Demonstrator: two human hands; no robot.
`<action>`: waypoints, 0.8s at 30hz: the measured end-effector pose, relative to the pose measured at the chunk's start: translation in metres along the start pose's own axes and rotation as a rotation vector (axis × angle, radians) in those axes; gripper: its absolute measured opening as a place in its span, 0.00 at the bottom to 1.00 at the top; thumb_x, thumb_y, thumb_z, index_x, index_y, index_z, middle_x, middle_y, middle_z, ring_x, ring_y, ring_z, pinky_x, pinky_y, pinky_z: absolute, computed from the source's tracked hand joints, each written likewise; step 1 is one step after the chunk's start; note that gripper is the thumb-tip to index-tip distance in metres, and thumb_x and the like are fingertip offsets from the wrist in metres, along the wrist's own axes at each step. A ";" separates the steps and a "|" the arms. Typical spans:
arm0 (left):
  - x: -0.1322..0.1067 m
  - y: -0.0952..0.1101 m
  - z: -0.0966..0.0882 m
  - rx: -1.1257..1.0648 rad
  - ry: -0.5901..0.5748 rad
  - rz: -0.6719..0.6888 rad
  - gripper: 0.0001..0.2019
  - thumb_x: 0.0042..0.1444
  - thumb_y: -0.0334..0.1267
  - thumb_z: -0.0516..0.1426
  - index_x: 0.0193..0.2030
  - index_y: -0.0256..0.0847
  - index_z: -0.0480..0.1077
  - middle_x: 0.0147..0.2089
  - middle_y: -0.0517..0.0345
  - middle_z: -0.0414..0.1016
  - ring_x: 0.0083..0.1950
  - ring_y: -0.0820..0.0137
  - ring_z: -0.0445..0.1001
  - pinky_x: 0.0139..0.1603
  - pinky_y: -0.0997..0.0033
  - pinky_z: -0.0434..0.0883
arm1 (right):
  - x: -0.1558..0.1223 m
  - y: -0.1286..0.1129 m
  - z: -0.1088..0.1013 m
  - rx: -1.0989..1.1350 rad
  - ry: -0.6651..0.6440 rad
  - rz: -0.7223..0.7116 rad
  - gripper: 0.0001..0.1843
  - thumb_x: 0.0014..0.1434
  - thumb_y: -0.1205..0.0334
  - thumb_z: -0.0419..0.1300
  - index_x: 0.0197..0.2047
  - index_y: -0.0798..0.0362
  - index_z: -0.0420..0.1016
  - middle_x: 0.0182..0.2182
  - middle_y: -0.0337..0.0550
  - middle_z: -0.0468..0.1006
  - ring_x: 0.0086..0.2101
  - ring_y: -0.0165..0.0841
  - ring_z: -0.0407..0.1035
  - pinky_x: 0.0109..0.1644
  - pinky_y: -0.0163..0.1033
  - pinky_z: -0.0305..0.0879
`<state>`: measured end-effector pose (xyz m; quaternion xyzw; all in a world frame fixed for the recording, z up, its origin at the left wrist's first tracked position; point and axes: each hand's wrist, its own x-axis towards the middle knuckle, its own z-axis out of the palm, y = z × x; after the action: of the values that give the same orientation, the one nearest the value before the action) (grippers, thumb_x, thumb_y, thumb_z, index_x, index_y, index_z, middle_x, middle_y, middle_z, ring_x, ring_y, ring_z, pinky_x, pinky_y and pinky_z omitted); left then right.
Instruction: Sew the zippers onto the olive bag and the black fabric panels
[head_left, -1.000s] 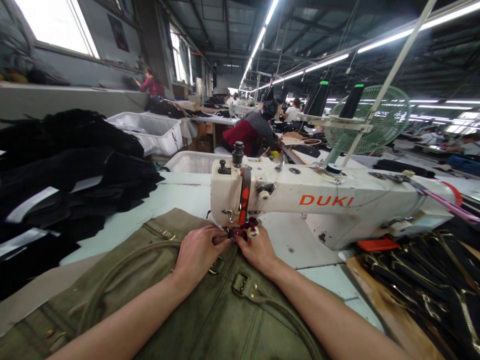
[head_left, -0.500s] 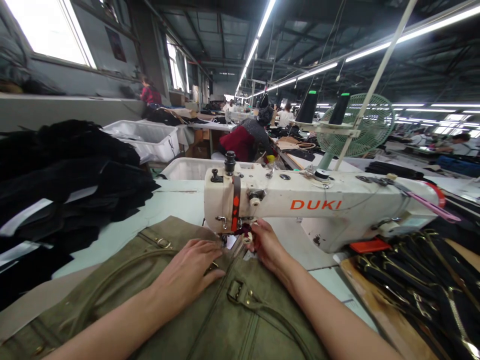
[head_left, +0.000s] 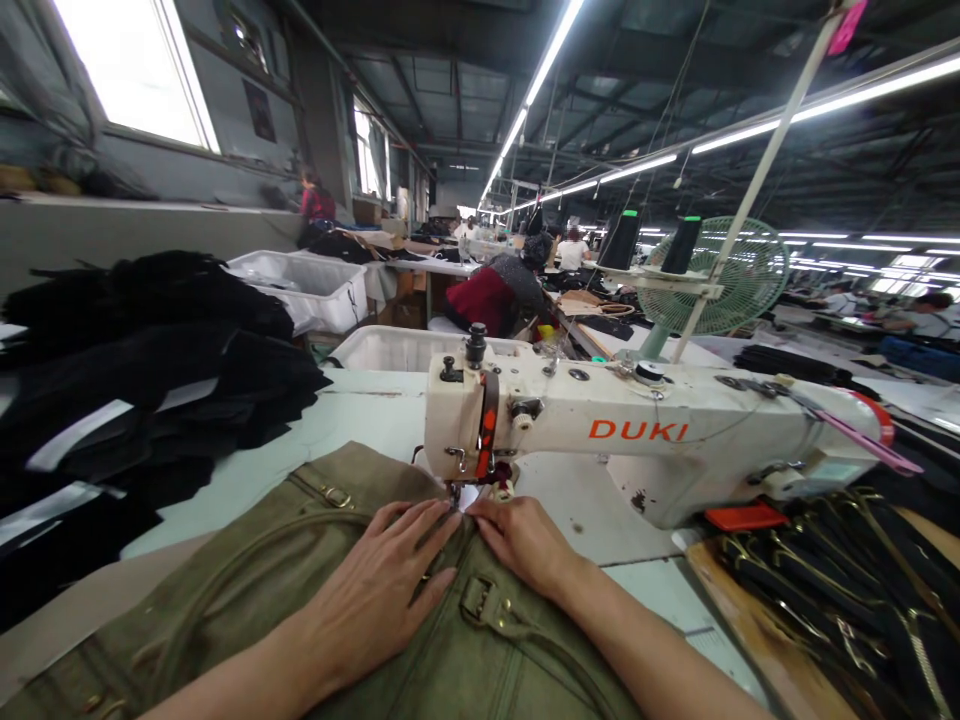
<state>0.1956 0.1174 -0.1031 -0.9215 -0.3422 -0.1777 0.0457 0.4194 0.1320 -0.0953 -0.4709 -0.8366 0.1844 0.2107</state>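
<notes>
An olive-green bag piece (head_left: 262, 570) with strap handles, buckles and brass-coloured fittings lies spread over the sewing table. My left hand (head_left: 386, 570) rests on it with the fingers stretched out, the tips just in front of the presser foot (head_left: 454, 492). Close by on the right, my right hand (head_left: 529, 540) has its thumb and forefinger pressed together on the edge of the bag piece, beside the needle area. A buckle (head_left: 478, 598) on one strap sits below my right hand. Over both hands stands a white sewing machine (head_left: 555, 400); the exact fabric edge under the fingertips is partly hidden.
Black fabric pieces (head_left: 150, 370) are heaped on the left. At right, black straps with metal hardware (head_left: 840, 590) lie on a wooden board (head_left: 739, 600). Behind the machine are a white bin (head_left: 390, 350), thread cones (head_left: 621, 240), a fan (head_left: 742, 270) and a bent-over co-worker (head_left: 491, 295).
My right hand has come down from under the machine head onto the fabric edge in front of it. My left hand stays flat on the bag piece. The view has shifted slightly.
</notes>
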 end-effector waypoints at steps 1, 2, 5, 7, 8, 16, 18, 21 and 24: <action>-0.001 0.002 -0.001 0.010 -0.009 0.002 0.23 0.66 0.40 0.55 0.67 0.39 0.63 0.65 0.48 0.69 0.63 0.57 0.69 0.62 0.52 0.65 | -0.001 -0.002 0.002 -0.015 0.000 -0.001 0.15 0.65 0.71 0.54 0.47 0.49 0.79 0.39 0.45 0.83 0.41 0.37 0.78 0.46 0.36 0.68; -0.002 0.003 -0.002 0.018 -0.017 0.004 0.23 0.66 0.40 0.55 0.67 0.39 0.63 0.65 0.48 0.69 0.63 0.57 0.69 0.62 0.52 0.65 | -0.002 -0.003 0.005 -0.028 0.002 -0.002 0.15 0.65 0.71 0.54 0.48 0.48 0.79 0.40 0.44 0.83 0.41 0.37 0.78 0.46 0.36 0.68; -0.005 0.007 -0.003 0.036 -0.023 0.003 0.23 0.67 0.42 0.54 0.67 0.42 0.63 0.65 0.50 0.69 0.63 0.57 0.69 0.61 0.51 0.65 | -0.005 -0.005 0.009 -0.057 0.019 0.000 0.16 0.66 0.71 0.54 0.50 0.48 0.77 0.42 0.43 0.82 0.42 0.36 0.78 0.47 0.35 0.69; -0.005 0.009 -0.003 0.042 -0.019 -0.007 0.23 0.67 0.43 0.55 0.66 0.42 0.63 0.65 0.51 0.69 0.63 0.57 0.69 0.61 0.51 0.65 | -0.006 -0.005 0.011 -0.076 0.032 0.002 0.16 0.67 0.71 0.54 0.51 0.48 0.77 0.43 0.43 0.82 0.43 0.35 0.77 0.48 0.35 0.69; -0.005 0.009 -0.002 0.042 -0.018 -0.012 0.23 0.66 0.43 0.55 0.66 0.42 0.63 0.65 0.51 0.69 0.63 0.57 0.69 0.60 0.51 0.65 | -0.006 -0.004 0.011 -0.084 0.033 0.000 0.16 0.67 0.71 0.54 0.52 0.48 0.76 0.44 0.43 0.82 0.43 0.35 0.77 0.49 0.35 0.69; -0.003 0.009 0.004 0.034 0.011 -0.061 0.24 0.65 0.42 0.56 0.66 0.42 0.63 0.64 0.50 0.71 0.62 0.57 0.70 0.59 0.51 0.65 | 0.000 0.000 0.011 -0.161 0.014 -0.027 0.14 0.68 0.69 0.52 0.50 0.48 0.77 0.38 0.44 0.82 0.39 0.37 0.78 0.44 0.35 0.69; -0.002 0.009 0.004 0.022 0.016 -0.073 0.23 0.65 0.40 0.56 0.66 0.42 0.63 0.64 0.50 0.71 0.62 0.56 0.70 0.60 0.51 0.65 | 0.002 0.001 0.011 -0.168 0.023 -0.025 0.14 0.68 0.68 0.52 0.49 0.48 0.77 0.37 0.44 0.83 0.38 0.37 0.78 0.43 0.35 0.69; 0.000 0.010 0.003 0.014 0.001 -0.084 0.22 0.66 0.40 0.55 0.66 0.41 0.64 0.64 0.49 0.71 0.63 0.56 0.69 0.60 0.51 0.64 | 0.006 0.006 0.011 -0.167 0.054 -0.011 0.14 0.67 0.68 0.52 0.48 0.48 0.77 0.38 0.44 0.83 0.38 0.37 0.79 0.43 0.35 0.69; 0.002 0.011 0.002 -0.005 0.016 -0.092 0.21 0.66 0.40 0.54 0.65 0.41 0.65 0.63 0.48 0.71 0.63 0.56 0.69 0.60 0.51 0.64 | 0.009 0.011 0.014 -0.146 0.089 -0.004 0.13 0.68 0.68 0.52 0.46 0.48 0.78 0.39 0.45 0.83 0.40 0.36 0.78 0.45 0.35 0.69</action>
<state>0.2047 0.1110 -0.1038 -0.9035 -0.3833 -0.1879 0.0378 0.4153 0.1440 -0.1107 -0.4909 -0.8387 0.1014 0.2131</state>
